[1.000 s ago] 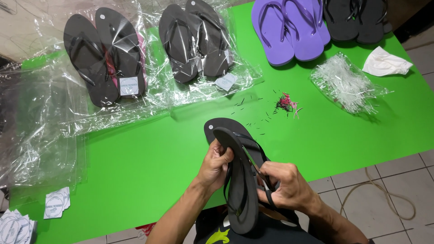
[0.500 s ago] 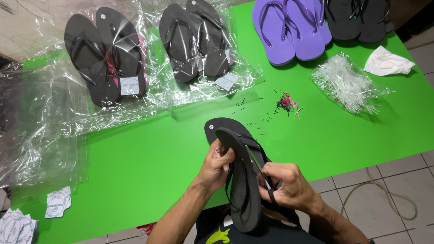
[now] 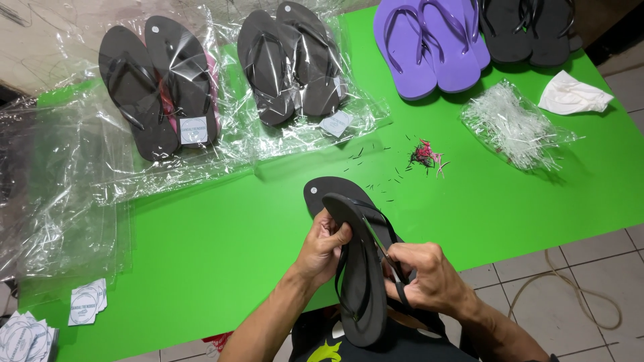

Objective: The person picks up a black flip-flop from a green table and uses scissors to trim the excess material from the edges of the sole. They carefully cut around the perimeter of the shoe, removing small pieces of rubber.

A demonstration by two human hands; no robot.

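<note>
We are holding a pair of black flip-flops (image 3: 359, 268) at the near edge of the green table (image 3: 221, 228), soles pressed together, toe ends pointing far.

Left hand (image 3: 325, 245): fingers curled tight round the left edge of the upper sandal, thumb on the sole, steadying the pair.

Right hand (image 3: 422, 278): fingers closed on a small dark tool (image 3: 389, 265), likely scissors, its tip lying against the strap near the toe post.

To do this well, we judge it best to keep the pair squeezed flat and work the tip close to the strap, away from the left thumb.

Cut bits (image 3: 424, 155) are lying further right; bagged black pairs (image 3: 161, 87) are sitting far left.
</note>
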